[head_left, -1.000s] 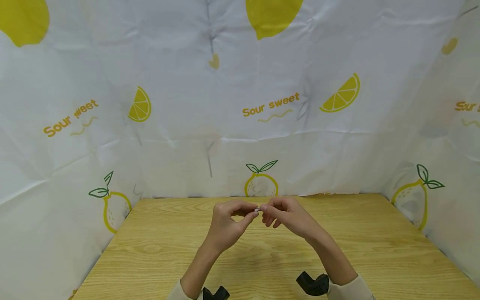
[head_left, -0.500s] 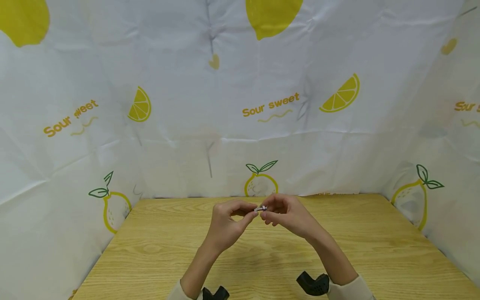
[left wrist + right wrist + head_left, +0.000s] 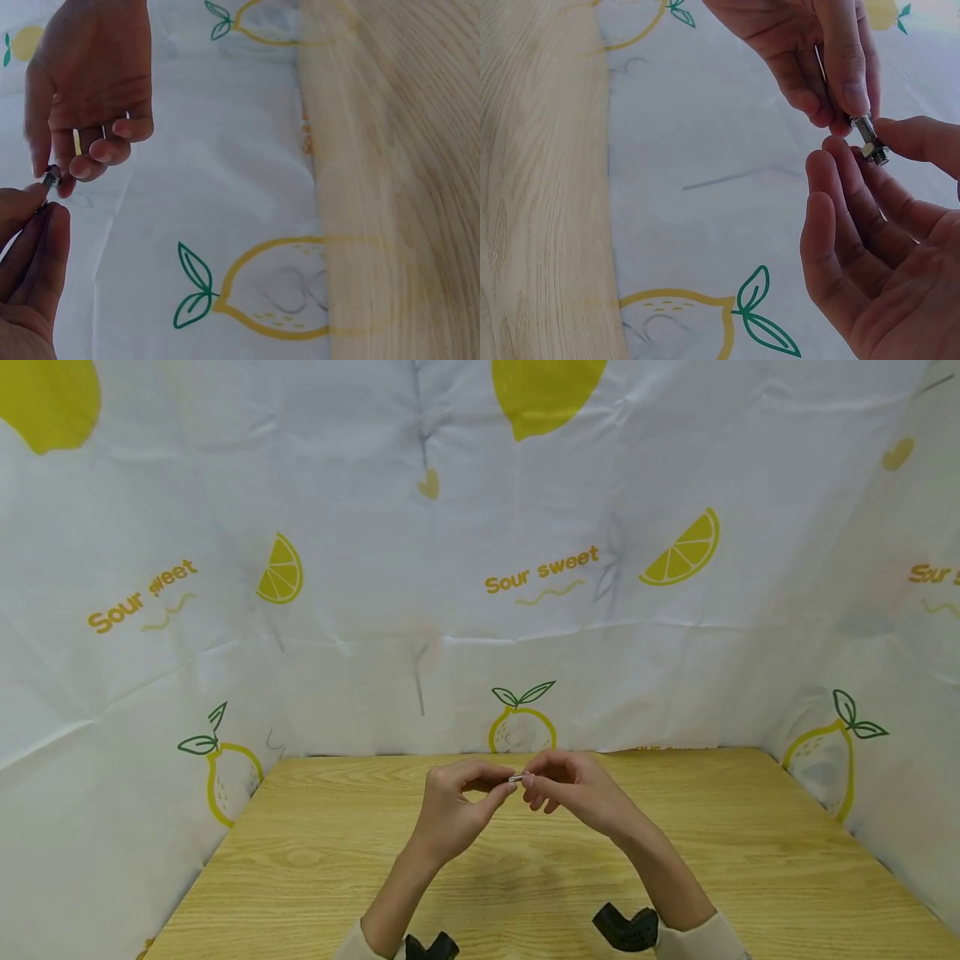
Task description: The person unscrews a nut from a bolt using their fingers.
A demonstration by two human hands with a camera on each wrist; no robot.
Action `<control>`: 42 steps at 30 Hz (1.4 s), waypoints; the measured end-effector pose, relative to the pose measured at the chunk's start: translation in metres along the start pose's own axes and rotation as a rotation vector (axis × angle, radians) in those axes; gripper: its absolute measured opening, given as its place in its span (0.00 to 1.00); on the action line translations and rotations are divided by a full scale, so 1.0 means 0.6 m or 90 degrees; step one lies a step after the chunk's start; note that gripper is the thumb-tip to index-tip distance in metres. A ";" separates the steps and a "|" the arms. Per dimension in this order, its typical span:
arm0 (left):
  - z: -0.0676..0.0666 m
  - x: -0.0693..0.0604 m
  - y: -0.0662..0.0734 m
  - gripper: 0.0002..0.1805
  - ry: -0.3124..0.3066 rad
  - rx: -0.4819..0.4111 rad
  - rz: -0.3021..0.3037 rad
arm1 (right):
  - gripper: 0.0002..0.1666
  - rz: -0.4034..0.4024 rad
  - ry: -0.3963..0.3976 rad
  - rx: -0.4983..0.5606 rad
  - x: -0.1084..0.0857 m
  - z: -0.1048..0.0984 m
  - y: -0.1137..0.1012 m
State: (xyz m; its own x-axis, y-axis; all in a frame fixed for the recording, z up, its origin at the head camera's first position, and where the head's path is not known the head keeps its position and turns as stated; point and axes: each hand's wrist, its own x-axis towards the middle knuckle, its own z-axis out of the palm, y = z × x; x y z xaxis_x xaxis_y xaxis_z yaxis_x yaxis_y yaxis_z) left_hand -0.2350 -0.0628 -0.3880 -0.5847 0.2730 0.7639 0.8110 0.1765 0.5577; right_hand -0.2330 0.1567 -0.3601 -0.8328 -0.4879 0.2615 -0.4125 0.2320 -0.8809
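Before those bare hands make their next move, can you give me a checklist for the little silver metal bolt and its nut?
1. Bare left hand pinches one end of the threaded silver metal bolt: ok.
2. Small, shiny silver metal nut sits on the bolt's threads: ok.
3. Bare right hand holds the bolt's nut end: ok.
4. Nut all the way up to the left hand's end: not ok, bare thread shows between.
5. Nut tight or loose: cannot tell.
6. Pale brown wooden table below both hands: ok.
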 end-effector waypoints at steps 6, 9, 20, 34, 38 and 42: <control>-0.001 -0.001 -0.001 0.04 0.003 -0.005 0.002 | 0.12 -0.016 0.015 0.019 -0.002 0.000 -0.001; 0.000 0.000 -0.001 0.04 0.001 -0.006 0.003 | 0.14 -0.016 0.024 0.015 -0.002 0.000 -0.001; 0.002 0.000 -0.001 0.04 0.002 -0.002 0.015 | 0.22 0.022 -0.015 -0.017 0.004 -0.001 -0.003; 0.001 0.001 0.003 0.05 -0.006 -0.006 -0.005 | 0.14 -0.015 0.018 0.029 -0.002 -0.004 -0.001; 0.000 0.001 0.004 0.04 -0.007 -0.005 -0.007 | 0.15 -0.015 0.021 0.013 -0.003 -0.004 -0.002; 0.002 0.001 0.003 0.04 -0.002 -0.004 0.001 | 0.15 0.009 0.009 -0.012 -0.001 -0.004 -0.003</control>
State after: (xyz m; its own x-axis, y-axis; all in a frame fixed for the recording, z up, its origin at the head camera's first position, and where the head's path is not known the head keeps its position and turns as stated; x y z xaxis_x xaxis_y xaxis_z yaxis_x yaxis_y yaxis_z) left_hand -0.2338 -0.0612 -0.3869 -0.5839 0.2767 0.7632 0.8115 0.1702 0.5590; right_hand -0.2324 0.1586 -0.3578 -0.8438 -0.4720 0.2552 -0.4078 0.2550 -0.8767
